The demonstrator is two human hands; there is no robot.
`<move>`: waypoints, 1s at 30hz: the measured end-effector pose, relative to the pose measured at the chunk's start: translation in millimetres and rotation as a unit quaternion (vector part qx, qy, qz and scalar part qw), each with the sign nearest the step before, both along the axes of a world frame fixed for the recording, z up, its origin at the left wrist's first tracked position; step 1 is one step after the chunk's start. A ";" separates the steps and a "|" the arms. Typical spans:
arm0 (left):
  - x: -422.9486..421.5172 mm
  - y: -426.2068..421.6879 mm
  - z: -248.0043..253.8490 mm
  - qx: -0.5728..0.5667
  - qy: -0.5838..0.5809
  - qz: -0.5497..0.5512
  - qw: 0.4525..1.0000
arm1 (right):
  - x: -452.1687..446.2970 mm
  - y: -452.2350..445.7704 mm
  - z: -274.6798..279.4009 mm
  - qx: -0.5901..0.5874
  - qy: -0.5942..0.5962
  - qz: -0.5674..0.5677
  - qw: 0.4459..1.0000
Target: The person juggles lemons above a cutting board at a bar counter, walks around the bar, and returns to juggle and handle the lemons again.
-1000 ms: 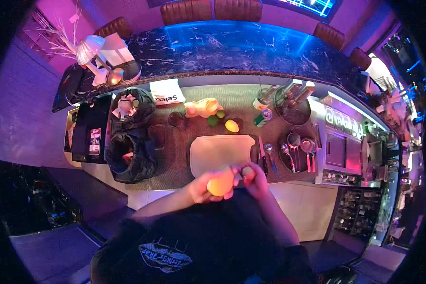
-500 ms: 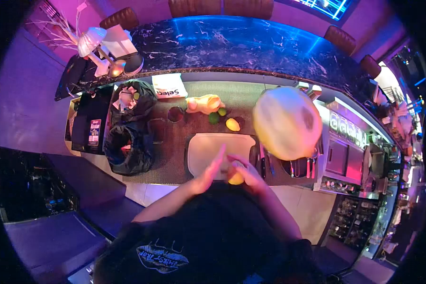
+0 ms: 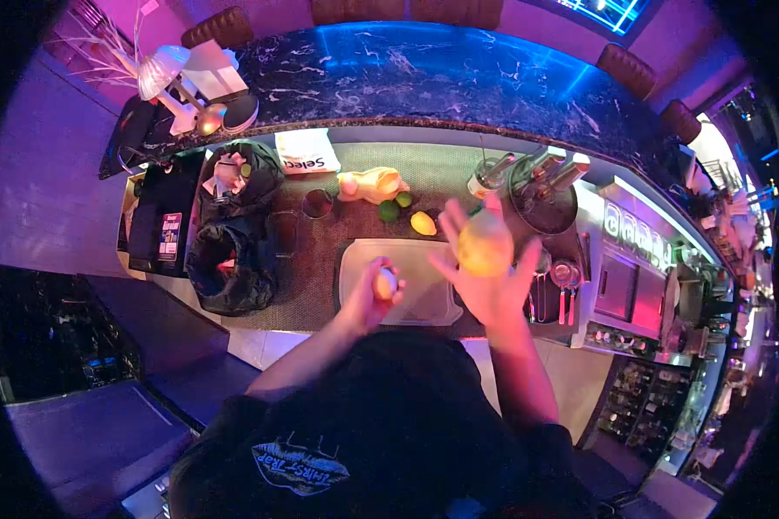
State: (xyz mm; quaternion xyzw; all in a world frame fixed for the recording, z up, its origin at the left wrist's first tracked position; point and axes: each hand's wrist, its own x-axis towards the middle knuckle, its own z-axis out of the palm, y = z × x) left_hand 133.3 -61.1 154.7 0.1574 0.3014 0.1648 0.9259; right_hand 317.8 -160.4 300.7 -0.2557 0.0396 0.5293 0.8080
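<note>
My left hand [image 3: 365, 303] has its fingers curled around a pale yellow lemon [image 3: 385, 284] over the left side of the cutting board [image 3: 426, 281]. My right hand [image 3: 493, 298], fingers spread and slightly blurred, is palm up at the board's right. Over its palm is a second lemon [image 3: 485, 248], blurred and larger in view than the others; it hides part of the fingers, and contact cannot be made out. Another lemon [image 3: 423, 223] lies on the mat just behind the board, beside two green limes [image 3: 389, 211].
A yellowish bag [image 3: 372, 184], a dark cup [image 3: 317, 203] and a white bag [image 3: 307, 152] are farther back. Black bags [image 3: 232, 272] stand left. At right are a round tray [image 3: 550, 208] with metal shakers and bar tools [image 3: 565, 290]. A raised marble counter [image 3: 424, 82] runs behind.
The lemon high near the camera has dropped toward my right hand. My hands have moved apart, the right one opening outward; a lemon is now in my left hand.
</note>
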 end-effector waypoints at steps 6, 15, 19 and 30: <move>38.1 -24.9 -25.8 0.381 0.065 -0.014 0.922 | -29.8 -30.4 -110.8 -0.170 -0.145 0.270 0.936; 33.7 -3.8 -22.0 -0.060 -0.186 -0.195 0.961 | 20.1 -61.3 -220.3 -0.161 -0.087 0.100 0.978; -25.6 -3.2 -41.3 -0.074 -0.141 -0.139 0.977 | 38.4 -58.3 -261.0 -0.284 -0.140 0.199 0.927; -116.4 6.7 -36.3 -0.061 0.133 0.038 0.988 | 60.3 177.8 -226.0 -0.321 -0.856 0.278 0.295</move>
